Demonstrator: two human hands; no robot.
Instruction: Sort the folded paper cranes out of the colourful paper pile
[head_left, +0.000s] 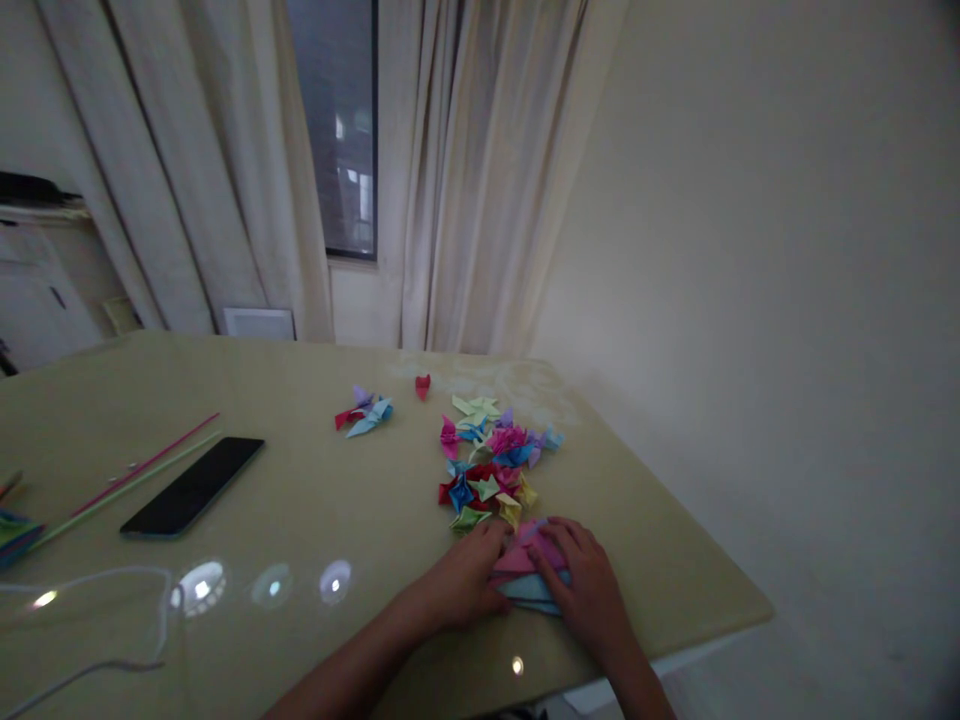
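the left hand (476, 572) is partly curled at the left edge of some pink paper (519, 556); whether its fingertips pinch it or only press on it, i cannot tell. the right hand (589, 585) lies over the right side with its fingers partly parted, touching the paper; its hold on it is hidden too. the pink paper sits on the worktop (660, 560) near its front edge, between the two hands, with blue paper (531, 590) showing just below it on the near side. both look fairly flat, so i judge the shaping of these pieces to be unfinished, though the fingers cover much of them.

just beyond the hands is a pile of folded paper pieces (484, 488) in red, blue, green, yellow, pink and purple. they look already shaped, so a good share of the folding seems done. farther off, a small cluster (365, 412) of similar pieces lies apart to the left, and one small red piece (422, 386) stands alone near the far side.

well to the left are a phone (195, 488), a pink strip (154, 462) and a green strip (124, 490). at the left edge, more coloured paper (16, 532) shows only in part, so how much remains is unclear.
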